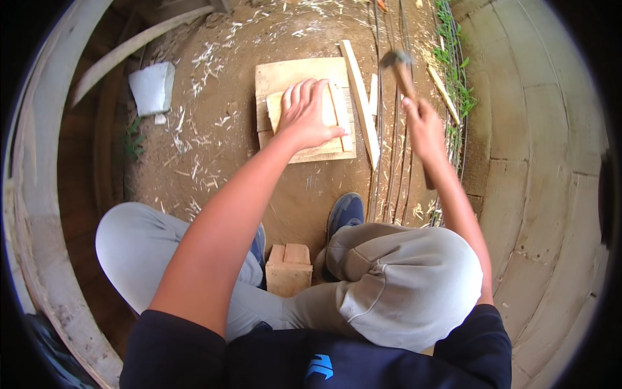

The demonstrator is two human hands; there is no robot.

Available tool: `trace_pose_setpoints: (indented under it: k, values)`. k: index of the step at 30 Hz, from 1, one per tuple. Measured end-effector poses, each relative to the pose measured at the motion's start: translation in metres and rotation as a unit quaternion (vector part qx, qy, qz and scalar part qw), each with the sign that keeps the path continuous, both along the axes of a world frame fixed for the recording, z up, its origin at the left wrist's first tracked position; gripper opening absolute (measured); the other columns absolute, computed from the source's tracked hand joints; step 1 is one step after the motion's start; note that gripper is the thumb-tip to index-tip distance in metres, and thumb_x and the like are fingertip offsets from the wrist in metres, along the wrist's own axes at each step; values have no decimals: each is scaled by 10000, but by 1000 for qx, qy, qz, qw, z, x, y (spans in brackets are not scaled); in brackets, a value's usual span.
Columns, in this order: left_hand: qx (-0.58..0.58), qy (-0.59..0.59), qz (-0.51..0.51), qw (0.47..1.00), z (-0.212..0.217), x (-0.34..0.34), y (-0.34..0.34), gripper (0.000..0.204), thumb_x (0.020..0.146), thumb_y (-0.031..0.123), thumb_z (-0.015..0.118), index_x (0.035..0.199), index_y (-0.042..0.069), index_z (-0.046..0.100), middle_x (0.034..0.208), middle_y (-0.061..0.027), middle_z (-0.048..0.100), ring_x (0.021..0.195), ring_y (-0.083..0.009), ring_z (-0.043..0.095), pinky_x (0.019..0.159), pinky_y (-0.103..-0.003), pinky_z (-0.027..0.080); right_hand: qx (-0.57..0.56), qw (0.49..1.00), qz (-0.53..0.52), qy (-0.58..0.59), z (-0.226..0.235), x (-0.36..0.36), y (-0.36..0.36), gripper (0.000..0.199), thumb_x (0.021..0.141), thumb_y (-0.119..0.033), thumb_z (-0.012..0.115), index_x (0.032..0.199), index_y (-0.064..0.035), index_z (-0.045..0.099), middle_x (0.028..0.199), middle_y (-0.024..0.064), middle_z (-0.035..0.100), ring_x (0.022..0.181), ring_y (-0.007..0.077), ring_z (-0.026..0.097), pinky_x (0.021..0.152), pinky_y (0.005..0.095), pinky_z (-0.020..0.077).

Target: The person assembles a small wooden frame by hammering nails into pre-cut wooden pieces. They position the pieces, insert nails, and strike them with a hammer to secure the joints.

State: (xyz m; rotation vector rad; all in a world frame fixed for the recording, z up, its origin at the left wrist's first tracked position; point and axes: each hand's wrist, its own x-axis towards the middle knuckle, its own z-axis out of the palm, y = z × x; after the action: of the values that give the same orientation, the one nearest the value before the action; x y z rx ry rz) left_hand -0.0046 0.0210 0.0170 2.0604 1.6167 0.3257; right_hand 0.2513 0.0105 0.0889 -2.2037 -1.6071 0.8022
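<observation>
Boards (278, 78) under my left hand (304, 117): pale raw wood, matt, rough-sawn. Hammer (398, 65) in my right hand (424, 126): wooden handle, dull metal head. Ground (214, 149): dry dirt, wood shavings

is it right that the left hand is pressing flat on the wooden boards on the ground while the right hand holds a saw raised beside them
Not quite. In the head view the right hand holds a hammer raised, not a saw. The rest stands: the left hand presses flat on the wooden boards lying on the dirt ground.
</observation>
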Motion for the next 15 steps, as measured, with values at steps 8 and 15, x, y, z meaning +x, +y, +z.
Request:
trace_pose_setpoints:
  k: [8, 15]
  values:
    - [-23, 9, 8, 1000, -3, 1, 6, 1266, 644, 592, 916, 1593, 105, 234, 1603, -156, 320, 1553, -348, 183, 1290, -507, 79, -13, 996, -78, -31, -129, 16, -70, 439, 1064, -355, 539, 1280, 27, 556, 1108, 321, 696, 1012, 511, 677, 903, 564, 520]
    - [-39, 41, 2, 998, -7, 2, 7, 1313, 644, 655, 894, 1627, 104, 220, 1625, -173, 291, 1545, -369, 183, 1276, -522, 92, 27, 993, -75, -85, -207, 7, -85, 390, 1033, -254, 605, 1302, 23, 548, 1227, 260, 595, 1166, 436, 582, 987, 525, 476]
